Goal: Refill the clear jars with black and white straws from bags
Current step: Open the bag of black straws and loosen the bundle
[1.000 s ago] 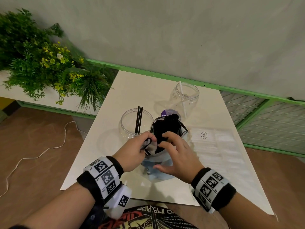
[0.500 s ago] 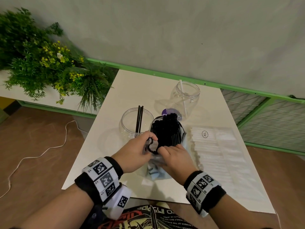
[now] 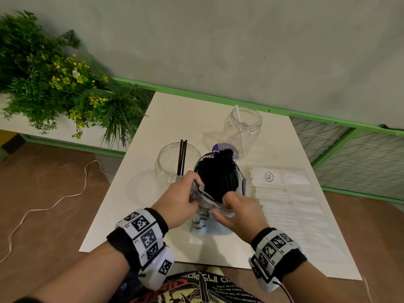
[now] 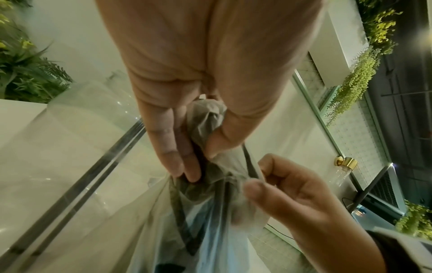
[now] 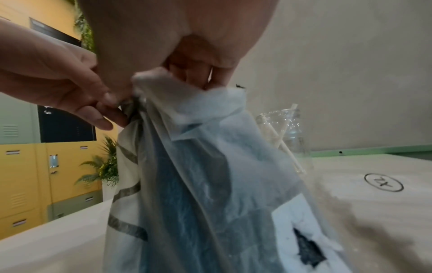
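- Step in hand: opening the bag of black straws [image 3: 219,173]. The left hand [image 3: 178,201] pinches a gathered fold of the film at the bag's mouth, thumb against fingers, as the left wrist view shows [image 4: 205,120]. The right hand [image 3: 237,212] pinches the opposite edge of the same mouth [image 5: 187,86]. Judged: the two hands are drawing the film apart and down off the bundle.
- Task's things: the bundle of black straws stands upright in the bag on the white table [image 3: 135,211], between the two jars. The near clear jar [image 3: 178,162] holds only a few black straws [image 3: 182,158], leaning on its rim. The far clear jar [image 3: 243,125] holds one white straw [image 3: 240,127].
- The flat bag of white straws [image 3: 282,193], marked XL, lies just right of the black bundle, apparently unopened.
- Progress, judged: early; both jars are nearly empty.
- Next move calls for: freeing the straw tops from the film, then gripping a handful and carrying it left into the near jar.
- Obstacles: the slack film may catch the straws and tip the bundle; the near jar stands just beside the left hand and could be knocked.
- Surroundings: a planter of green foliage [image 3: 54,84] at left, a green rail [image 3: 218,99] behind, and a white cord [image 3: 54,202] on the floor.
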`<state>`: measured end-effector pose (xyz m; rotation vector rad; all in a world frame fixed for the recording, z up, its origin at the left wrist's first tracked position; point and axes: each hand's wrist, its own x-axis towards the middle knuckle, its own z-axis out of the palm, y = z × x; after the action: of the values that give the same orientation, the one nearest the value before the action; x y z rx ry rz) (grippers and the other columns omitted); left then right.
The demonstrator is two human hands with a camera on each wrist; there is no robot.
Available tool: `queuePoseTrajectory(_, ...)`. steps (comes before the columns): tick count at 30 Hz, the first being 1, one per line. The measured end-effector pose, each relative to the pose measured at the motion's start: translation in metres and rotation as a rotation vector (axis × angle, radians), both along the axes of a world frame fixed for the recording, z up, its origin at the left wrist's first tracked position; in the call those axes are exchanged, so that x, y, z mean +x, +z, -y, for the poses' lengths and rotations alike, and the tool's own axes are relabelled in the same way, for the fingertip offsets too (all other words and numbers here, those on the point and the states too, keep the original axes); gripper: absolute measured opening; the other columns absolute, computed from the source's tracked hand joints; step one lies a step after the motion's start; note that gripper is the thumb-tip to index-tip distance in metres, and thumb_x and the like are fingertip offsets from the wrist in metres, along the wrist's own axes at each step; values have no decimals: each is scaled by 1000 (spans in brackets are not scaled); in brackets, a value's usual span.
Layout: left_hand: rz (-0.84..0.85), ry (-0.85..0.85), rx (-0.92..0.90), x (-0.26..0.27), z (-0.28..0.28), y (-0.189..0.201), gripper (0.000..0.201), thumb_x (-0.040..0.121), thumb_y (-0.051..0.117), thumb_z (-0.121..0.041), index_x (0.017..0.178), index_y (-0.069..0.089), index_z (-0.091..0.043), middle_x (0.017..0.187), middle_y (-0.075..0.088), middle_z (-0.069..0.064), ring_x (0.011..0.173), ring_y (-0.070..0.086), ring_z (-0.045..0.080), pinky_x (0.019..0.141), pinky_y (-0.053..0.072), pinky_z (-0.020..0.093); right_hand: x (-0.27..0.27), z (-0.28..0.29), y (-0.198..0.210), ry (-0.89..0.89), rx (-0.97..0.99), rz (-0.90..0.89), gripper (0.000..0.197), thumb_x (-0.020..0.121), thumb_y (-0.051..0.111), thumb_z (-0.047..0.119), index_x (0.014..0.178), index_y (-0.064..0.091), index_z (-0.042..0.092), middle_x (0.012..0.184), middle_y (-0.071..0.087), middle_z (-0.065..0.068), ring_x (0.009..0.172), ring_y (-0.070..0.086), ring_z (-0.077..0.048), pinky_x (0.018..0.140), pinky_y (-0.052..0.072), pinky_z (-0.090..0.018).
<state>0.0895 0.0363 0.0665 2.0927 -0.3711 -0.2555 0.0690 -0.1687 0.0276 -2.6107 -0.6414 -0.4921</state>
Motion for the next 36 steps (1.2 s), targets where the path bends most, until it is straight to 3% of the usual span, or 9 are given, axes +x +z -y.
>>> queuePoseTrajectory(3,-37,27,-42,-1,2,2,33,76,64,-13,94,44,-32,88,59,-3,70,53,2,67,44,18,-8,12,-1,125,-34,-137,43,98,35,50,88,63,18,78,62,6,69,53,-11,64,40,-22)
queuePoseTrajectory(6,16,90,-26,-1,6,-2,27,82,69,-31,93,45,-27,79,51,-7,65,46,2,60,34,14,-13,21,-6,170,-45,-206,43,102,31,37,103,67,14,95,67,1,85,58,-14,79,44,-23)
queuePoseTrajectory(11,112,88,60,2,10,-8,24,84,66,-18,88,43,-25,78,47,-9,68,44,4,62,32,17,-6,19,-4,-50,128,-246,12,93,55,18,102,59,13,96,62,0,75,59,-14,66,51,-31)
queuePoseTrajectory(16,141,30,109,1,11,-11,29,78,61,-6,90,43,-27,95,51,-9,84,50,5,72,42,22,13,3,7,-91,-55,-295,42,72,80,20,107,61,11,104,53,-4,77,58,-20,60,44,-25)
queuePoseTrajectory(21,159,27,71,1,8,-13,33,77,59,0,89,44,-27,97,53,-10,91,52,8,78,45,24,21,-4,3,-142,-203,-243,38,61,84,35,88,66,14,89,54,-2,80,52,-24,60,52,-35)
queuePoseTrajectory(24,175,40,40,-1,6,-14,35,78,58,0,88,44,-30,95,52,-12,87,52,4,75,44,19,19,-3,2,-120,-183,-220,26,66,77,34,78,66,14,79,57,0,77,52,-24,61,52,-38)
queuePoseTrajectory(28,244,33,24,0,4,-10,38,80,58,0,87,42,-33,91,49,-14,80,49,9,68,40,15,12,3,7,-147,-36,-184,19,72,69,28,83,59,16,74,64,4,77,52,-22,61,49,-37)
queuePoseTrajectory(31,288,-3,42,1,5,-8,36,80,57,1,91,44,-31,92,48,-16,81,49,11,70,43,20,12,3,7,-153,-13,-172,26,73,59,40,90,63,21,77,66,8,77,53,-21,61,49,-37)
queuePoseTrajectory(36,296,-53,84,0,6,-10,37,80,56,2,95,45,-30,92,44,-24,86,46,0,72,35,10,9,-10,0,-203,-98,-194,29,62,79,38,86,70,25,73,61,11,74,54,-23,59,48,-34)
